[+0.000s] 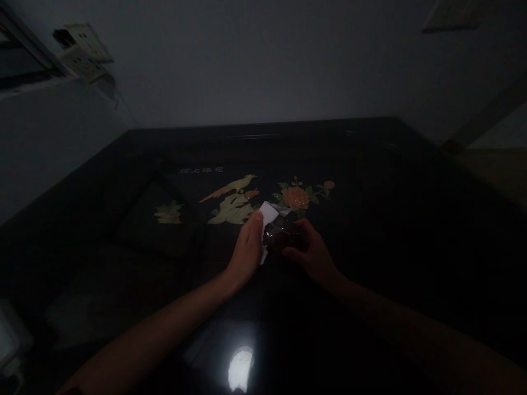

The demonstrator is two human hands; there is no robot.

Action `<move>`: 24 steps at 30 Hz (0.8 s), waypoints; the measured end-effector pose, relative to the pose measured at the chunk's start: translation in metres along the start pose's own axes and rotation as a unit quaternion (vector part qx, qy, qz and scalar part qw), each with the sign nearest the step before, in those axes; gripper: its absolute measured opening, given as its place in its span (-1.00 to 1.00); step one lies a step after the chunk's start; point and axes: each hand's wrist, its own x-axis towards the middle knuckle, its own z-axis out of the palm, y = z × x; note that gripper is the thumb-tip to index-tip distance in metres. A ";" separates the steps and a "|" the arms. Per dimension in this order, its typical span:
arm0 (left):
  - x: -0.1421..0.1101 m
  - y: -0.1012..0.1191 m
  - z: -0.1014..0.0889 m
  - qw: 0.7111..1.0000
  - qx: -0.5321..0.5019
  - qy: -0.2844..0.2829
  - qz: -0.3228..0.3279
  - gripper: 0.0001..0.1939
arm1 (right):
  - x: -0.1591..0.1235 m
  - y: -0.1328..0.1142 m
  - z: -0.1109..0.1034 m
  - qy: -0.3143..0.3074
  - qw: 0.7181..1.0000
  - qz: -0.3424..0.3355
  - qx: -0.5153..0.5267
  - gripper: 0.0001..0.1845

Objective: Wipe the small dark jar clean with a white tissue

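Observation:
My left hand [246,246] is closed on a white sheet [269,213] that looks like paper or a tissue, which lies along the left side of a dark, shiny object [280,235]. From the right, my right hand [312,253] curls its thumb and fingers around that object's edge. Small bright glints show on it, perhaps glass or clear plastic; the dim light hides its exact kind. Both hands are low over the middle of a glossy black table [354,329].
A bird decoration [230,187] and a flower decoration [296,197] mark the tabletop beyond my hands. Wall sockets [88,43] are at upper left, with a plug and a cord. A bright light reflection lies near the front. Behind the table rises a wall [263,66].

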 end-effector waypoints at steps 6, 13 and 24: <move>-0.006 0.006 -0.005 0.917 0.276 -0.083 0.274 -0.60 | 0.000 0.005 0.000 0.004 1.000 -0.011 -0.003 -0.42; -0.001 0.011 -0.006 0.957 0.217 -0.082 0.172 -0.58 | -0.002 0.006 0.000 0.003 1.000 -0.011 -0.010 -0.41; 0.014 0.013 -0.005 0.950 -0.169 -0.078 -0.251 -0.73 | 0.000 0.007 -0.002 -0.020 1.000 -0.003 0.015 -0.40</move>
